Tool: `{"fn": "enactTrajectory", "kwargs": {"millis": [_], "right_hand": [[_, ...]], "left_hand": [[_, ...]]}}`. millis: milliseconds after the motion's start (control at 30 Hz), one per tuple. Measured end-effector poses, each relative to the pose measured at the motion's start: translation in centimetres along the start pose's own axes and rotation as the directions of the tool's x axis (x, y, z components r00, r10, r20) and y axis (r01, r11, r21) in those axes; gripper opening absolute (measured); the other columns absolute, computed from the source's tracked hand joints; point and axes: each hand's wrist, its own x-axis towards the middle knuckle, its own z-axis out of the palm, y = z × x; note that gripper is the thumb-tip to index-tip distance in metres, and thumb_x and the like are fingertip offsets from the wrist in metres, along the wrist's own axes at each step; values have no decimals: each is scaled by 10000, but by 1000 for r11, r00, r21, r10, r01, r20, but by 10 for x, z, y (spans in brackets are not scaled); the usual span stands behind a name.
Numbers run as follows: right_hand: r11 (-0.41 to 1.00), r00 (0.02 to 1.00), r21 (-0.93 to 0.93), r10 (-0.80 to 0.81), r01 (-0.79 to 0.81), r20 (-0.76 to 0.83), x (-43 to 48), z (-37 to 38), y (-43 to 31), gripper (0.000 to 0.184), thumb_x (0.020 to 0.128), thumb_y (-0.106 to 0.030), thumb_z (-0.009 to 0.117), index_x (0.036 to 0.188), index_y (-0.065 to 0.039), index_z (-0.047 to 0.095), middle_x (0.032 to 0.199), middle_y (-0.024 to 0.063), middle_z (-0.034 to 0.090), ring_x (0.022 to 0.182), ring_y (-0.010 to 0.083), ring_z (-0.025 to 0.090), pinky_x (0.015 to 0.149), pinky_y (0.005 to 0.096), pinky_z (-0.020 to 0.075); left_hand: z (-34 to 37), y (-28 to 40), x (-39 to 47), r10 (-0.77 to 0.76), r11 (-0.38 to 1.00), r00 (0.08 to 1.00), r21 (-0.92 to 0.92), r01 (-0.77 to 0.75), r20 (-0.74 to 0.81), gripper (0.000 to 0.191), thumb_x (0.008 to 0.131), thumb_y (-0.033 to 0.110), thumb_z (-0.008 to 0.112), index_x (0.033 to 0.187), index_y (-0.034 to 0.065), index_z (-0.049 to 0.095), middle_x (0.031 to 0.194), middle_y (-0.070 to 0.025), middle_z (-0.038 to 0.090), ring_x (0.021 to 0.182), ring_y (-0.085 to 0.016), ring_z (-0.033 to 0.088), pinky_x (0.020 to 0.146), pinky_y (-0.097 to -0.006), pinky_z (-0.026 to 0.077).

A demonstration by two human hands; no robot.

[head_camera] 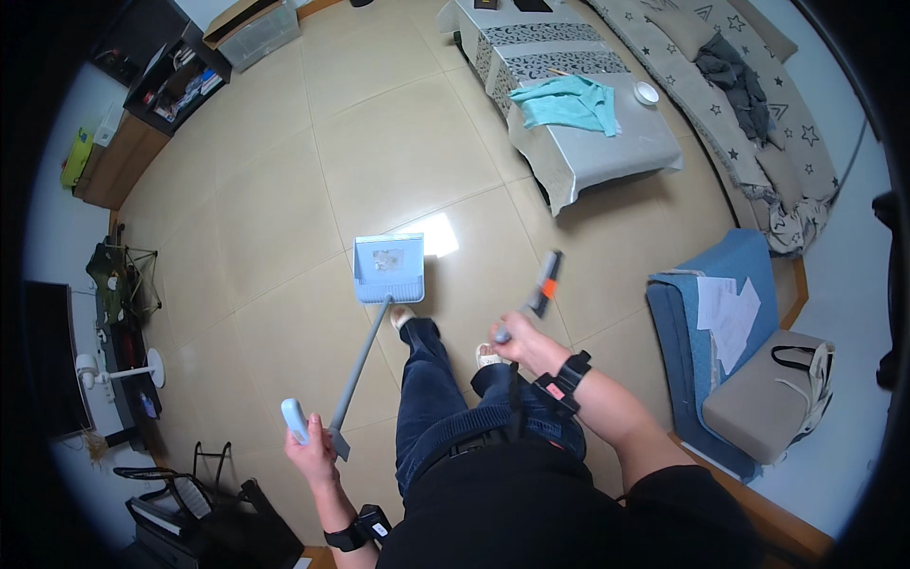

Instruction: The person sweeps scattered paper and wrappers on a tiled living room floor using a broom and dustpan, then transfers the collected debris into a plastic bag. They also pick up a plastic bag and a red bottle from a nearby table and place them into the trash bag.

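My left hand (313, 451) is closed around the upper end of a long-handled dustpan; a light blue grip piece shows at its fingers. From there the grey pole slopes down to the pale blue dustpan (389, 269), whose pan lies in front of my left foot and has a greyish patch inside. In my right hand (517, 336) is the grey handle of a small brush-like tool (546, 284) with a dark edge and an orange patch, slightly blurred. It is held above the tiled floor (284, 192), and its exact kind is unclear.
A cloth-covered table (604, 153) with a turquoise garment (569, 103) and a white bowl (646, 92) stands ahead right, beside a star-patterned sofa (718, 107). Blue folded padding (672, 341) and a beige cushion (757, 398) are at right. A black chair (170, 491) stands lower left.
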Motion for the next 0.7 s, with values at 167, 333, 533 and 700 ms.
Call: {"fn": "enactTrajectory", "kwargs": {"millis": [167, 333, 533, 700], "right_hand": [[990, 951, -26, 140, -138, 277, 9, 120, -23, 166, 844, -172, 442, 794, -54, 338, 558, 41, 407, 396, 137, 427, 338, 241, 382], [990, 933, -120, -28, 76, 358, 2, 161, -71, 265, 845, -223, 458, 638, -79, 373, 439, 14, 392, 328, 126, 386, 297, 233, 328], [935, 986, -312, -151, 166, 72, -13, 136, -94, 170, 849, -248, 458, 859, -97, 380, 507, 20, 442, 362, 105, 409, 296, 210, 331], [859, 953, -460, -291, 224, -79, 56, 180, -121, 132, 855, -220, 416, 889, -100, 373, 510, 9, 412, 375, 112, 413, 307, 215, 339]], "left_hand": [[17, 15, 79, -1, 999, 995, -40, 5, 98, 183, 803, 157, 625, 726, 67, 485, 504, 6, 465, 370, -42, 399, 313, -174, 290], [15, 39, 162, -10, 1000, 993, 22, 8, 115, 206, 787, 176, 644, 716, 49, 498, 499, 11, 468, 379, -47, 414, 325, -185, 312], [9, 64, 256, -80, 997, 981, 33, 75, 174, 181, 786, 131, 638, 699, 50, 502, 503, 24, 459, 381, -39, 400, 331, -187, 305], [17, 73, 314, -41, 999, 979, 9, 40, 198, 181, 780, 78, 633, 688, 54, 479, 505, 30, 449, 380, -36, 392, 328, -189, 299]]}}
